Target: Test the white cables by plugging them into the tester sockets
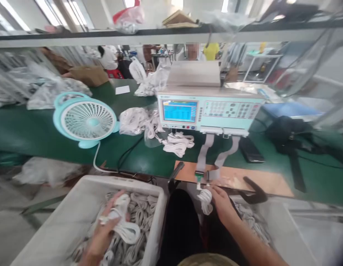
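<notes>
My left hand (106,221) reaches into a white bin (77,195) full of coiled white cables and closes around one coiled cable (124,227). My right hand (222,201) holds another coiled white cable (206,199) at the front edge of the bench, just below a small green connector (199,177) on grey ribbon leads. Those leads run up to a pale tester box (210,111) with a blue screen and keypad.
A turquoise desk fan (84,120) stands on the green bench (27,133) at left. Bags and bundles of white cables (178,143) lie before the tester. A black bag (293,135) sits at right. People work behind the bench.
</notes>
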Motion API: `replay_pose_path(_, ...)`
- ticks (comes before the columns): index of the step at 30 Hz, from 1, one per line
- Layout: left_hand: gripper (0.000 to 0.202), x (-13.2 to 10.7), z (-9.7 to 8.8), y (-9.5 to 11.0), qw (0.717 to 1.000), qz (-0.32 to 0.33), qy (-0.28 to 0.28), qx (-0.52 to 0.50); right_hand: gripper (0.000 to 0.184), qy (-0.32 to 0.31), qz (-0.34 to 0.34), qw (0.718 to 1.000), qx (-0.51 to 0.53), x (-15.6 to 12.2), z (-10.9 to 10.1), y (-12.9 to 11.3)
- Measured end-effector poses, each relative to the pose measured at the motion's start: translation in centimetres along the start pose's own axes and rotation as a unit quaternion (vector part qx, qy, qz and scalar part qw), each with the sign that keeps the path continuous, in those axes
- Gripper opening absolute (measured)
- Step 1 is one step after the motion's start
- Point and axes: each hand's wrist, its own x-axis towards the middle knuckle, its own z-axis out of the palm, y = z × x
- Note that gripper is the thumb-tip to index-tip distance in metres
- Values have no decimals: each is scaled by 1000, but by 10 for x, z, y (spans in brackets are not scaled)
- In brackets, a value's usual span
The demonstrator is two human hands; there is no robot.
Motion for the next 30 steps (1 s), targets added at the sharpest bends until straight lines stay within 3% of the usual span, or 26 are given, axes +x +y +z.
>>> replay_pose_path(2,83,-4,64,18,974,-11,-221,-55,24,0,-2,1000,13,-1,1,0)
replay_pose_path(4,82,-3,123,28,928,-22,-367,-58,25,-4,-8,1000,22,-3,1,-1)
replay_pose_path(6,79,4,168,31,898,-35,-430,-81,26,-10,-17,999,25,-3,0,-1)
replay_pose_path(8,79,13,193,28,884,-52,-449,-122,27,-11,-31,999,28,-3,0,-2)
replay_pose_path(11,79,18,202,20,880,-81,-438,-163,25,-2,-38,999,32,-5,3,2)
replay_pose_path(15,74,0,198,9,880,-131,-417,-186,23,-15,-1,999,40,-21,6,9)
replay_pose_path(17,71,-15,199,5,873,-149,-414,-212,21,-32,17,999,24,-32,-9,7)
replay_pose_path(20,68,-36,203,0,874,-160,-383,-254,17,-25,8,995,-100,-43,-59,-9)
replay_pose_path(22,64,-45,207,-2,881,-167,-349,-271,16,-16,-36,955,-294,-47,-99,-24)
replay_pose_path(25,63,-54,216,-5,892,-182,-317,-267,6,70,-141,847,-508,-57,-129,-39)
replay_pose_path(27,65,-58,226,-7,899,-183,-320,-238,7,39,-165,828,-535,-66,-116,-38)
replay_pose_path(30,66,-63,240,-7,918,-143,-329,-169,12,-55,-157,871,-463,-74,-71,-25)
